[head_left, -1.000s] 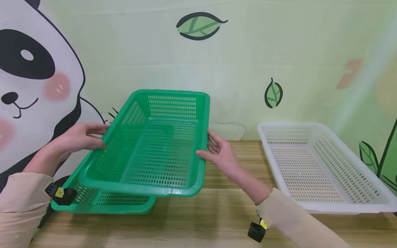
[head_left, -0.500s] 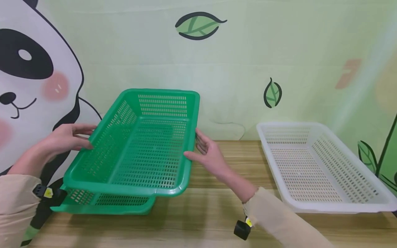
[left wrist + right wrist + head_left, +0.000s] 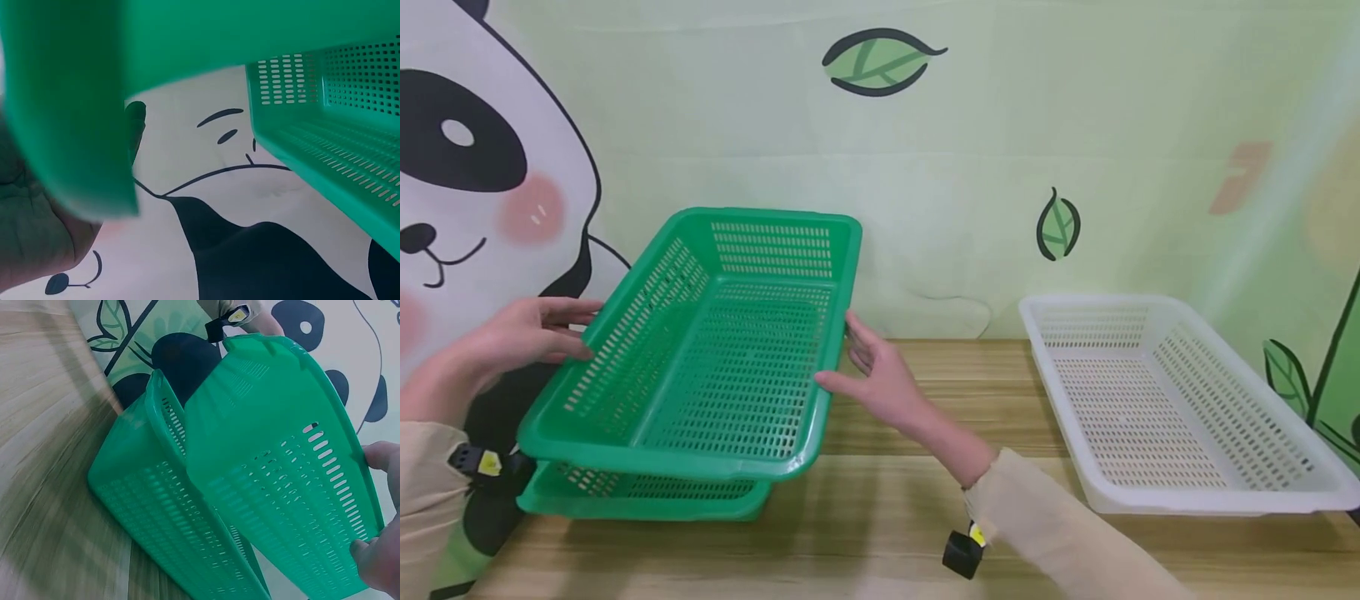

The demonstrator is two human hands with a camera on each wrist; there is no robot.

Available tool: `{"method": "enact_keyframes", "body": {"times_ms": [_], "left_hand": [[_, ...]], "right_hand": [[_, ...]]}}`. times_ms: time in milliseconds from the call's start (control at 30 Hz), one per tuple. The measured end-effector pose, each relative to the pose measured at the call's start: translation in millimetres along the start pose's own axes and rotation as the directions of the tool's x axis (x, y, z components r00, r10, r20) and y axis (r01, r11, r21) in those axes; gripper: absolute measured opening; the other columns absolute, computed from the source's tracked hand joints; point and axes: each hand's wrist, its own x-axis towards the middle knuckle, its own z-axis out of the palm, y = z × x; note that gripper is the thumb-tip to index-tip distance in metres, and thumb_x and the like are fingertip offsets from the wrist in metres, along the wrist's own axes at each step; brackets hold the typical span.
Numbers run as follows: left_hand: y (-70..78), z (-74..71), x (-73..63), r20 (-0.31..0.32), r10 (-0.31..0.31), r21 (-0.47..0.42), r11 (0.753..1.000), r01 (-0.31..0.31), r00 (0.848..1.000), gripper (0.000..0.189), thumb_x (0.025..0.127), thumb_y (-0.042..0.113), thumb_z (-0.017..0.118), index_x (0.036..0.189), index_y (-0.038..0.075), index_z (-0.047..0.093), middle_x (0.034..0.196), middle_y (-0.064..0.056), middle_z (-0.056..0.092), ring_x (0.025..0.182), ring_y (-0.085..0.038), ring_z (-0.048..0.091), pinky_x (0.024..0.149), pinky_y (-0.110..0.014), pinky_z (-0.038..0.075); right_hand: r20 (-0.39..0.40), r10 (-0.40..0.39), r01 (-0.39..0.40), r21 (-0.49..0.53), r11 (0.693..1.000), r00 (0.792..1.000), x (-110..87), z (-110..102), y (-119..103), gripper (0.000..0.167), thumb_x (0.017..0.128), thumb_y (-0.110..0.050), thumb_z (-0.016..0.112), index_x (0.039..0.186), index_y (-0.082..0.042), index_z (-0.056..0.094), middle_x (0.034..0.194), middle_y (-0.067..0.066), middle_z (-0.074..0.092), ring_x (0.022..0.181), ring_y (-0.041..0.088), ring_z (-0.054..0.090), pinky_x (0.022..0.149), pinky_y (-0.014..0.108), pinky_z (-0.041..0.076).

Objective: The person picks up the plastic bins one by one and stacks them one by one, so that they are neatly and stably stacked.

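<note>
A green slotted plastic basket [image 3: 655, 462] hangs tilted above a second green basket [image 3: 647, 507], its right side higher. My left hand [image 3: 512, 337] holds its left rim, thumb and fingers at the edge; in the left wrist view the rim covers much of that hand. On the opposite side, my right hand [image 3: 883, 383] grips the right rim, thumb on top and fingers curled beneath. The right wrist view shows the upper basket [image 3: 281, 394] from outside, slanting over the lower basket [image 3: 131, 487], which stands on the table. Nothing lies inside the upper one.
A white slotted basket [image 3: 1217, 502] stands on the wooden table [image 3: 865, 533] to the right. Behind the table hangs a pale green backdrop [image 3: 970, 167] printed with a panda and leaves. Small black cameras [image 3: 962, 554] are strapped at both wrists.
Both hands have carried the upper green basket leftward, so it now covers more of the lower green basket. The lower green basket and the white basket stay in place.
</note>
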Motion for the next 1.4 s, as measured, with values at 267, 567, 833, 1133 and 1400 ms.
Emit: {"method": "enact_keyframes", "body": {"times_ms": [267,567,833,1133,1400], "left_hand": [[-56.4,-9.3,20.1,-0.136,0.01,0.006,1.0,-0.009,0.991,0.069,0.081,0.02,0.067,0.14,0.009,0.033,0.121,0.0,0.054,0.098,-0.012,0.059,0.071,-0.034,0.051],[-115.1,-23.3,39.6,-0.267,-0.037,0.08,0.995,0.061,0.963,0.07,0.083,0.033,0.064,0.142,0.011,0.031,0.127,-0.014,0.048,0.102,-0.023,0.054,0.069,-0.035,0.049],[-128.0,-25.7,37.2,-0.267,-0.055,0.071,0.995,0.076,0.962,0.071,0.086,0.037,0.058,0.143,0.009,0.025,0.132,-0.025,0.04,0.113,-0.044,0.043,0.079,-0.052,0.045],[-99.6,-10.5,8.9,-0.207,-0.073,0.065,0.994,0.088,0.976,0.067,0.082,0.016,0.063,0.137,-0.004,0.031,0.121,-0.029,0.048,0.089,-0.026,0.06,0.063,-0.031,0.052],[-93.1,6.1,-0.7,-0.101,-0.08,-0.033,0.996,0.077,0.992,0.063,0.079,0.017,0.067,0.135,0.008,0.039,0.109,-0.009,0.061,0.089,-0.018,0.062,0.064,-0.034,0.051]], "right_hand": [[0.002,-0.03,0.03,-0.007,1.0,1.0,4.2,6,-3,0.082,0.082,-0.013,0.067,0.144,-0.003,0.014,0.15,0.006,0.016,0.135,0.014,0.02,0.106,0.032,0.025],[0.009,-0.04,0.04,-0.007,0.999,0.999,8.4,21,-5,0.084,0.082,-0.015,0.067,0.144,-0.002,0.013,0.15,0.006,0.015,0.135,0.014,0.019,0.105,0.03,0.026],[0.025,0.023,-0.023,0.012,1.0,0.999,8.7,34,1,0.084,0.082,-0.02,0.067,0.145,-0.01,0.012,0.15,0.001,0.013,0.135,0.011,0.017,0.106,0.032,0.025],[0.029,0.049,-0.048,-0.001,0.999,0.998,7.1,44,14,0.085,0.081,-0.021,0.068,0.145,-0.005,0.014,0.15,0.005,0.015,0.135,0.016,0.02,0.106,0.031,0.025],[0.035,0.103,-0.103,-0.002,0.995,0.994,5.7,44,20,0.086,0.08,-0.021,0.07,0.145,-0.007,0.015,0.15,0.004,0.015,0.134,0.021,0.023,0.106,0.032,0.025]]}}
